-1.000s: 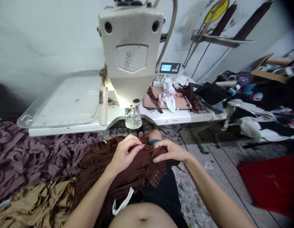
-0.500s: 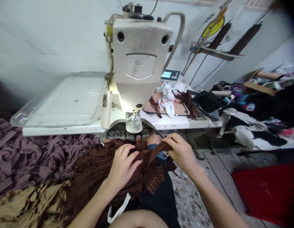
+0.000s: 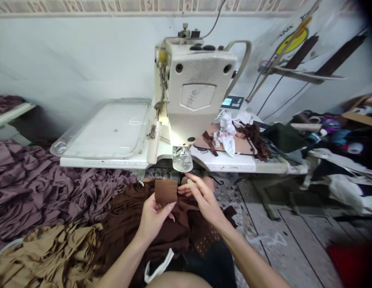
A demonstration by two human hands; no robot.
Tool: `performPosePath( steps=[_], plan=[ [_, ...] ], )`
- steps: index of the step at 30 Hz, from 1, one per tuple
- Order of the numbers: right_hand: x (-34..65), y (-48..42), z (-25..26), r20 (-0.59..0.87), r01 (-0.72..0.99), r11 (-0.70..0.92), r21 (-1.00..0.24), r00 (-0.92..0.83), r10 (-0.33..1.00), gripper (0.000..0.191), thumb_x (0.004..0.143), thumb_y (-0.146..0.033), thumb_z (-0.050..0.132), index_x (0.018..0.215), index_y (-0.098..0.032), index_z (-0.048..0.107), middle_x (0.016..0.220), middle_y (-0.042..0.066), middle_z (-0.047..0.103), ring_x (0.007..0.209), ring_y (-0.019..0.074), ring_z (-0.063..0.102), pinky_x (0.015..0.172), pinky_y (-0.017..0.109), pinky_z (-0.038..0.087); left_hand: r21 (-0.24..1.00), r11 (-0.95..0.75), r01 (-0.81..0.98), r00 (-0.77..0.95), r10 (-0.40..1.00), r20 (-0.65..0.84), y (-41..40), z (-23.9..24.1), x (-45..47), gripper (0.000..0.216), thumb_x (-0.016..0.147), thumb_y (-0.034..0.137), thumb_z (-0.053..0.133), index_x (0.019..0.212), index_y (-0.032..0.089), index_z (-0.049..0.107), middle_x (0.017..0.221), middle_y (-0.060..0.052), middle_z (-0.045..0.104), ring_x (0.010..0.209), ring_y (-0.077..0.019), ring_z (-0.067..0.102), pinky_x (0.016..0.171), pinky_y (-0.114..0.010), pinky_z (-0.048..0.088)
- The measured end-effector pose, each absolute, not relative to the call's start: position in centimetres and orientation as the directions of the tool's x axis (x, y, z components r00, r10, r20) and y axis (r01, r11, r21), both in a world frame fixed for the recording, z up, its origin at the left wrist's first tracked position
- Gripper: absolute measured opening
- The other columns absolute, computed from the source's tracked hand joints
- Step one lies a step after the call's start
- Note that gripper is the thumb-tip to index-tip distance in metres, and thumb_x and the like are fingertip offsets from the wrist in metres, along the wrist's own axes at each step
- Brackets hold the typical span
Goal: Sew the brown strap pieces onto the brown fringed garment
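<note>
My left hand point(image 3: 154, 216) is closed on a small brown fabric panel point(image 3: 166, 192), held upright between thumb and fingers over my lap. My right hand point(image 3: 202, 196) is at the panel's right edge, fingers parted and loosely bent; whether the tips touch it I cannot tell. Beneath both hands lies a heap of brown garments point(image 3: 125, 212). One brown band with rows of small metal eyes point(image 3: 205, 240) rests on my right thigh. Just beyond my hands is the sewing machine point(image 3: 199, 92), its lit needle area over a rounded metal plate point(image 3: 182, 162).
Mauve garments point(image 3: 53, 184) and tan ones point(image 3: 47, 256) are piled at left. A clear plastic lid point(image 3: 107, 128) lies on the machine table point(image 3: 104, 162). White and brown scraps point(image 3: 228, 132) sit right of the machine. Thread spools and cloth point(image 3: 332, 136) crowd the far right.
My right hand has moved left and let go of the stretched brown cloth. My left hand now holds up a brown panel. The view has shifted left and up.
</note>
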State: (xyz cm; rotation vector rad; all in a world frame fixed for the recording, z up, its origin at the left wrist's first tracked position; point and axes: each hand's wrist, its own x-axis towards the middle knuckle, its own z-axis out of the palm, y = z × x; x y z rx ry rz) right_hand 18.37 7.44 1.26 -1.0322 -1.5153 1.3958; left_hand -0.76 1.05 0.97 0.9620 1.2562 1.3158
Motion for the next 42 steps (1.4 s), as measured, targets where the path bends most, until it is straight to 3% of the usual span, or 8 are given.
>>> performPosePath(
  steps=[4,13,18,24,28,32,38,42],
  plan=[
    [18.7,6.7,0.1,-0.039,0.022,-0.034,-0.999,-0.415,0.909,0.064,0.105,-0.073,0.05,0.117,-0.019,0.082,0.111,0.015,0.084,0.107,0.0315,0.078,0.095,0.044,0.058,0.992,0.051,-0.117,-0.237,0.968,-0.077,0.4,0.9,-2.3,0.039,0.083,0.047,0.088,0.094,0.014,0.071,0.083,-0.003,0.075,0.047,-0.0111,0.063,0.046,-0.024,0.057],
    [19.0,5.4,0.6,0.146,-0.053,0.139,-0.989,-0.505,0.85,0.056,0.077,-0.07,0.09,0.113,-0.027,0.085,0.129,0.013,0.078,0.122,0.0342,0.07,0.11,0.049,0.052,0.991,0.036,-0.13,-0.298,0.952,-0.073,0.7,1.1,-0.4,0.045,0.095,0.057,0.075,0.08,0.015,0.069,0.063,0.001,0.067,0.046,-0.014,0.063,0.045,-0.024,0.055],
    [18.3,5.0,0.5,0.295,-0.048,0.304,-0.951,-0.419,0.859,0.113,0.05,-0.078,0.098,0.148,-0.029,0.068,0.154,0.017,0.062,0.143,0.0424,0.055,0.123,0.059,0.041,0.998,0.017,-0.06,-0.364,0.931,-0.038,1.2,2.4,0.3,0.046,0.096,0.059,0.072,0.082,0.015,0.073,0.06,0.0,0.068,0.041,-0.0155,0.062,0.043,-0.026,0.054],
    [15.5,4.4,0.6,0.194,-0.066,0.184,-0.981,-0.215,0.957,0.031,0.097,-0.053,0.078,0.109,-0.026,0.085,0.11,0.009,0.08,0.102,0.0283,0.073,0.096,0.043,0.059,0.959,-0.129,0.254,-0.38,0.898,0.222,1.4,2.8,0.3,0.04,0.095,0.048,0.077,0.067,0.019,0.071,0.054,0.002,0.063,0.047,-0.0142,0.06,0.049,-0.024,0.052],
    [16.2,5.5,1.2,0.003,-0.178,-0.034,-0.983,-0.201,0.98,0.036,0.092,-0.057,0.081,0.096,-0.021,0.084,0.089,0.006,0.08,0.08,0.0243,0.072,0.076,0.037,0.062,0.957,-0.147,0.248,-0.414,0.877,0.242,1.1,2.6,-0.1,0.025,0.095,0.045,0.078,0.098,0.02,0.078,0.075,0.0,0.075,0.061,-0.0159,0.069,0.063,-0.025,0.061],
    [19.1,7.5,3.1,-0.015,-0.127,-0.055,-0.99,-0.292,0.956,0.036,0.088,-0.053,0.086,0.106,-0.021,0.083,0.099,0.006,0.08,0.091,0.0239,0.072,0.079,0.033,0.06,0.993,-0.054,0.101,-0.295,0.952,0.082,0.7,2.0,-0.6,0.035,0.096,0.047,0.076,0.118,0.019,0.072,0.077,0.0,0.076,0.048,-0.0131,0.065,0.046,-0.022,0.053],
    [22.2,9.3,6.5,0.012,0.033,0.03,-0.999,-0.446,0.895,0.038,0.097,-0.057,0.075,0.102,-0.02,0.084,0.093,0.005,0.078,0.082,0.0199,0.067,0.074,0.028,0.053,0.896,-0.222,0.385,-0.292,0.891,0.347,0.9,2.1,-0.7,0.047,0.097,0.034,0.077,0.142,0.028,0.064,0.13,-0.009,0.07,0.118,-0.0237,0.071,0.104,-0.039,0.059],
    [21.8,9.2,7.9,-0.019,0.094,0.047,-0.994,-0.595,0.804,0.04,0.099,-0.056,0.073,0.091,-0.018,0.081,0.07,-0.002,0.061,0.062,0.0129,0.048,0.057,0.024,0.038,0.863,-0.323,0.388,-0.025,0.932,0.36,1.9,3.6,0.3,0.052,0.095,0.033,0.08,0.145,0.031,0.064,0.143,-0.01,0.067,0.132,-0.028,0.065,0.116,-0.047,0.051]
  ],
)
